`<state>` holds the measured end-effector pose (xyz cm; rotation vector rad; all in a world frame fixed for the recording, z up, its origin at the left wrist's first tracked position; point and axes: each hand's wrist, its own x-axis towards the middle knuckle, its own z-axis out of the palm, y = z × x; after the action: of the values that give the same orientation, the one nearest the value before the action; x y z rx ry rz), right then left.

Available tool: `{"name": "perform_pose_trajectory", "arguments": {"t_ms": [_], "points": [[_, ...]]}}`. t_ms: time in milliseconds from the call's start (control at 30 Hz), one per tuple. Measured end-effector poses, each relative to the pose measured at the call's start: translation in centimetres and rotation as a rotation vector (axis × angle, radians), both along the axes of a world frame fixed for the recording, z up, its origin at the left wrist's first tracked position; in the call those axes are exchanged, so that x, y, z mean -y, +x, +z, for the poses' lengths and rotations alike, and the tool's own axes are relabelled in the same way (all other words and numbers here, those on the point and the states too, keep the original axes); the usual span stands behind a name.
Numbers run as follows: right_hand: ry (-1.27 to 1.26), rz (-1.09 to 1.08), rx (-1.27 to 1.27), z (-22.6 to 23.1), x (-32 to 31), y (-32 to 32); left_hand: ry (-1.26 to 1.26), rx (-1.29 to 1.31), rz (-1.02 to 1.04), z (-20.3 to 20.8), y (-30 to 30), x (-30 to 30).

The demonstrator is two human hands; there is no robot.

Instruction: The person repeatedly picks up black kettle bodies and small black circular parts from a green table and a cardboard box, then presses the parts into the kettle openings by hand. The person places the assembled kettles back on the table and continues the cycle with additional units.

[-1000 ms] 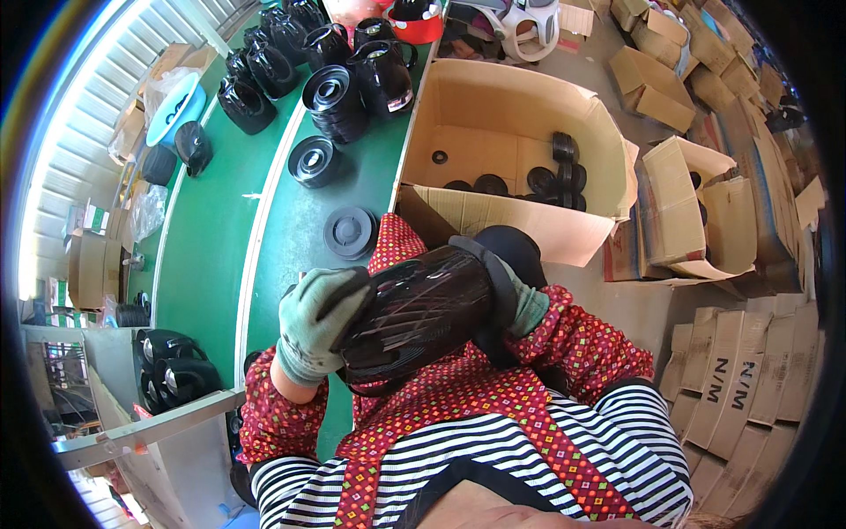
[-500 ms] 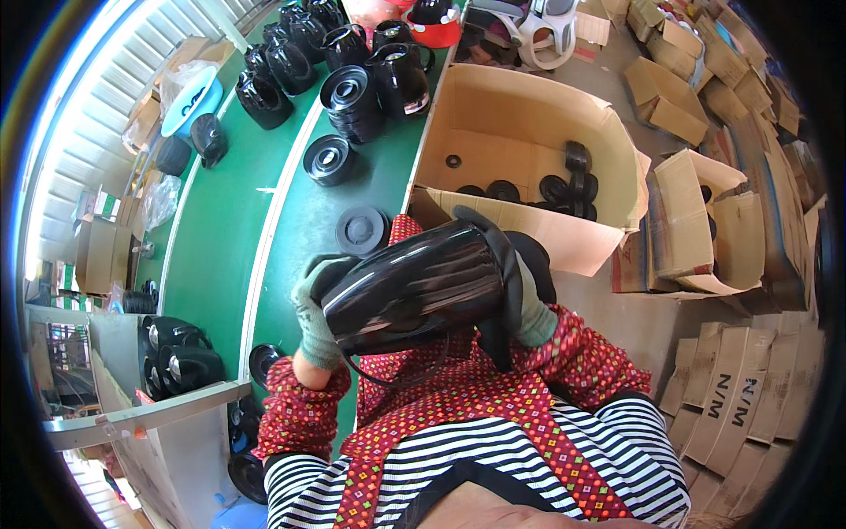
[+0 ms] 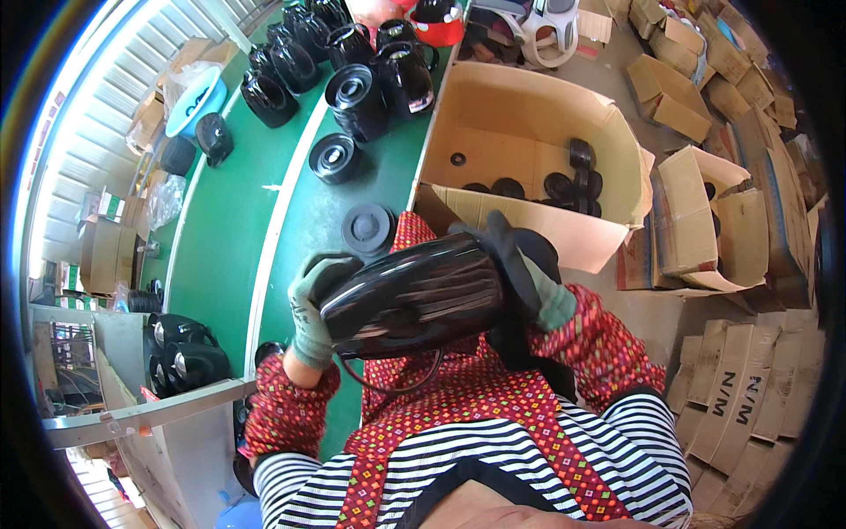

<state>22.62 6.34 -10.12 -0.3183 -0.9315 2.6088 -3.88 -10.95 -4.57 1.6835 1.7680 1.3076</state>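
Observation:
A glossy black jug body (image 3: 414, 295) lies on its side in the air before my chest, held between my two gloved hands. My left hand (image 3: 317, 304) is closed round its left end, the black-coated fingers partly hidden. At the right end my right hand (image 3: 529, 278) grips it, fingers over the upper edge. A thin dark loop (image 3: 392, 383) hangs below the body; what it belongs to I cannot make out. Just beyond the jug, a flat black round lid (image 3: 368, 229) lies on the green table (image 3: 291, 212). Farther back sits a black ringed lid (image 3: 335, 159) beside a stack of similar lids (image 3: 357, 97).
Several black jugs (image 3: 291, 62) stand at the table's far end. To the right is a big open carton (image 3: 520, 115) with black round parts inside. Smaller cartons (image 3: 714, 220) and flattened cardboard (image 3: 727, 388) fill the right. A metal rail (image 3: 150, 414) crosses at lower left.
The jug body has shifted slightly left and down and turned a little between my hands. My right hand has shifted slightly right, its fingers lifting a little at the jug's end.

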Motion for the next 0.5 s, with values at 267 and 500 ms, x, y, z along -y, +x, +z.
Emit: {"name": "perform_pose_trajectory", "arguments": {"t_ms": [267,500], "points": [[1.445,-0.348,0.0,6.2,2.1,-0.4,-0.393,1.564,-0.148,-9.1,3.5,1.5],[0.343,-0.425,0.099,2.8,3.3,-1.2,-0.186,0.386,-0.021,-7.6,-0.9,1.2]]}}
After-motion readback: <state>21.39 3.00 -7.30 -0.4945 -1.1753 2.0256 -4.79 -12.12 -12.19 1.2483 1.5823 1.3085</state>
